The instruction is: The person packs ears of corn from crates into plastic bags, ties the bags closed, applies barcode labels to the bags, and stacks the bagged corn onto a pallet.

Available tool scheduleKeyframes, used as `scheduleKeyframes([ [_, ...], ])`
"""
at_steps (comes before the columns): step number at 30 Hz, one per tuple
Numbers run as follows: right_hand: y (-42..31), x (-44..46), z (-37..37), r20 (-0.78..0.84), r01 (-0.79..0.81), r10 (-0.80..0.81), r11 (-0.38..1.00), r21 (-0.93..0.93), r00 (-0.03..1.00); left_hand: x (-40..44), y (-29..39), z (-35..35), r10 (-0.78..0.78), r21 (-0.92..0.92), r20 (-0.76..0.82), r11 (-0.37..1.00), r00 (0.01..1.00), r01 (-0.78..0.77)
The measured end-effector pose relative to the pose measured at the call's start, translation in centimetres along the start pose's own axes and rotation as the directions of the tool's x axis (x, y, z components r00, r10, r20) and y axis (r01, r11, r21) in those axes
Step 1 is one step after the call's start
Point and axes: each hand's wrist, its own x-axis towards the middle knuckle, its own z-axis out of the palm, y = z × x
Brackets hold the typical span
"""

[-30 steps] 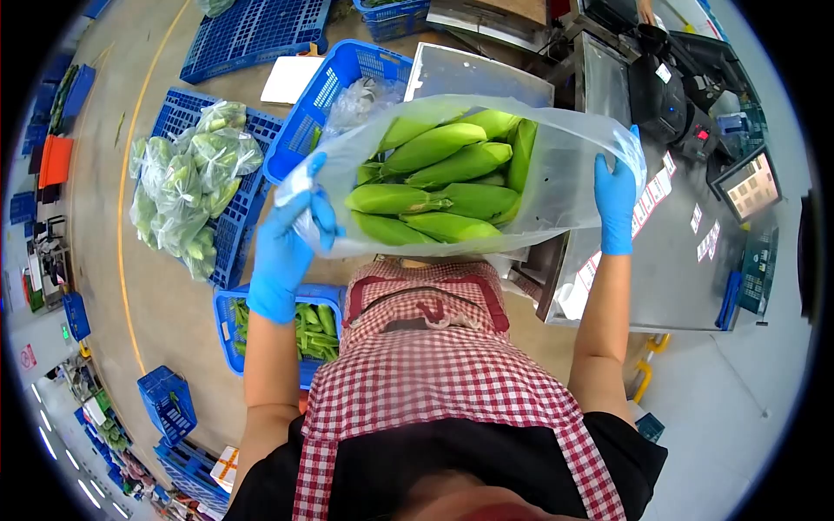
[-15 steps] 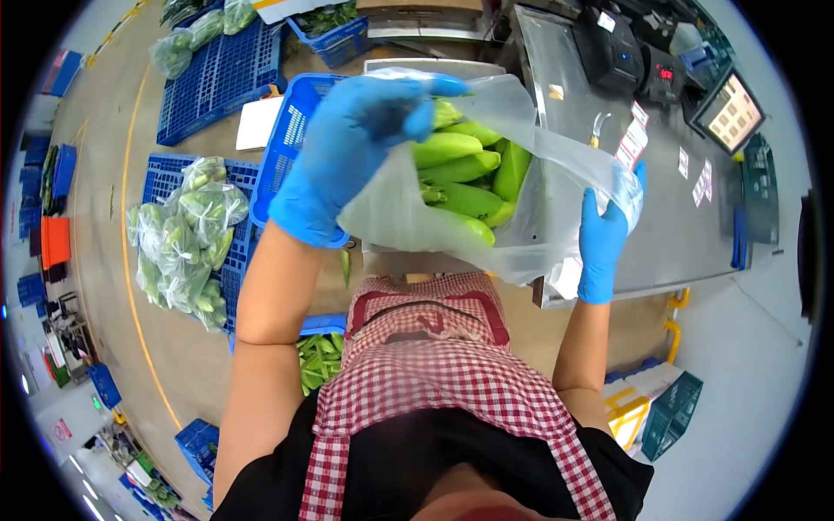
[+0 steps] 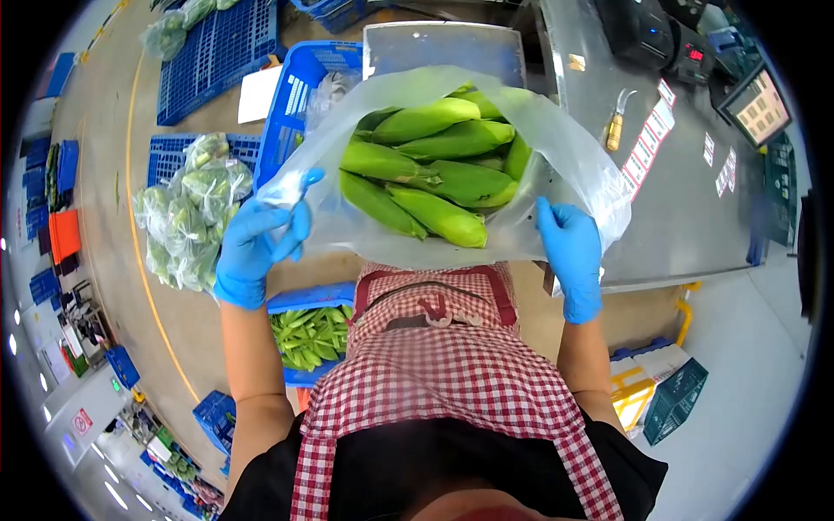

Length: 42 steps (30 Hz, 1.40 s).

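A clear plastic bag (image 3: 573,156) is spread wide in front of me, with several green corn cobs in husks (image 3: 434,169) lying inside it. My left hand (image 3: 259,239), in a blue glove, pinches the bag's left edge. My right hand (image 3: 571,252), also gloved in blue, is at the bag's lower right side with thumb raised; its fingers are partly hidden, and the bag's edge touches them. Under the bag's far edge, a metal surface (image 3: 443,52) shows.
Left of the bag stands a blue crate (image 3: 291,108) with crumpled plastic; bagged vegetables (image 3: 195,213) lie on a blue pallet. A blue crate of green pods (image 3: 311,339) is below. The steel table (image 3: 669,217) at right bears a wooden-handled tool (image 3: 616,122), labels and a screen (image 3: 754,106).
My left hand has moved down and left from over the bag and now holds its left edge. My right hand has shifted slightly left. The bag's mouth is wider and more cobs show.
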Motion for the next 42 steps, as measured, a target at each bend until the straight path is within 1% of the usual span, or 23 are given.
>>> scheduleKeyframes([
  [1,-0.9,-0.1,0.1,0.139,-0.033,0.042,0.997,-0.065,0.989,0.2,0.2,0.5,0.004,0.027,-0.005,1.0,1.0,-0.004],
  [2,-0.9,0.0,1.4,0.117,0.183,-0.182,0.983,0.0,0.976,0.5,0.3,0.9,0.007,0.057,-0.006,0.998,1.0,-0.006],
  [3,-0.7,0.5,3.3,0.078,0.318,-0.319,0.948,0.013,0.945,0.7,0.4,1.1,0.008,0.086,-0.003,0.996,1.0,-0.008],
  [5,0.1,2.9,8.2,-0.018,0.567,-0.567,0.823,0.019,0.824,0.9,0.2,0.8,0.062,0.16,0.006,0.985,0.998,-0.063],
  [7,2.1,6.2,13.3,0.259,0.428,-0.364,0.863,-0.268,0.895,1.0,-0.4,0.4,0.088,0.167,-0.018,0.982,0.996,-0.083],
  [8,2.3,7.6,15.0,0.42,0.359,-0.196,0.864,-0.354,0.886,1.0,-0.6,0.5,0.07,0.196,-0.066,0.979,0.995,-0.056],
  [9,2.7,8.6,16.5,0.552,0.306,-0.011,0.842,-0.444,0.834,0.9,-0.9,0.8,0.056,0.223,-0.117,0.974,0.992,-0.028],
  [10,3.9,8.5,18.3,0.469,0.306,-0.055,0.824,-0.477,0.881,0.7,-1.1,1.0,0.041,0.249,-0.171,0.968,0.984,0.002],
  [12,5.2,7.4,20.5,0.29,0.292,-0.151,0.79,-0.539,0.945,0.6,-1.3,1.0,0.063,0.21,-0.167,0.977,0.984,-0.027],
  [15,4.6,7.6,19.1,0.409,0.337,-0.148,0.832,-0.441,0.901,0.5,-2.1,0.2,0.113,0.137,-0.18,0.987,0.977,-0.089],
  [17,2.1,8.3,15.8,0.642,0.257,-0.001,0.916,-0.307,0.767,0.6,-2.7,-0.1,0.119,0.118,-0.174,0.988,0.978,-0.099],
  [18,3.3,8.7,16.1,0.656,0.161,-0.098,0.986,-0.037,0.748,0.5,-3.0,-0.2,0.1,0.13,-0.156,0.988,0.983,-0.079],
  [19,3.5,8.4,15.5,0.631,0.065,-0.208,0.968,0.243,0.747,0.7,-3.1,-0.1,0.082,0.144,-0.133,0.988,0.988,-0.062],
  [21,2.1,6.1,11.7,0.636,-0.142,-0.247,0.857,0.495,0.731,1.0,-3.1,0.3,0.104,0.248,-0.155,0.967,0.982,-0.063],
  [22,0.4,4.4,9.3,0.64,-0.235,-0.287,0.763,0.603,0.713,1.0,-3.1,0.8,0.109,0.204,-0.244,0.977,0.964,-0.059],
  [25,-1.8,0.3,3.9,0.706,-0.445,-0.301,0.603,0.662,0.641,0.8,-3.6,0.0,0.235,0.359,-0.31,0.926,0.921,-0.115],
  [26,-2.0,-1.0,2.9,0.657,-0.381,-0.344,0.6,0.704,0.671,0.4,-3.9,-0.9,0.25,0.387,-0.353,0.916,0.902,-0.102],
  [29,-0.3,-3.4,1.4,0.616,-0.418,-0.403,0.478,0.772,0.677,-0.5,-2.3,1.2,0.368,0.421,-0.365,0.885,0.856,-0.201],
  [33,2.5,-5.3,-0.3,0.626,-0.483,-0.414,0.404,0.777,0.661,-0.3,-3.1,0.6,0.471,0.355,-0.44,0.873,0.764,-0.334],
  [34,2.7,-5.7,-0.4,0.612,-0.483,-0.421,0.38,0.789,0.669,-0.4,-3.2,0.2,0.496,0.393,-0.459,0.858,0.737,-0.332],
  [36,2.7,-6.3,-0.9,0.584,-0.48,-0.434,0.332,0.812,0.686,-0.5,-2.9,0.1,0.471,0.373,-0.486,0.873,0.736,-0.313],
  [39,2.6,-7.5,-2.2,0.521,-0.413,-0.429,0.324,0.851,0.737,-0.8,-2.3,1.1,0.475,0.386,-0.498,0.871,0.726,-0.305],
  [42,5.2,-7.9,-3.5,0.388,-0.319,-0.434,0.226,0.92,0.813,-1.2,-2.0,2.3,0.466,0.364,-0.526,0.879,0.712,-0.307],
])
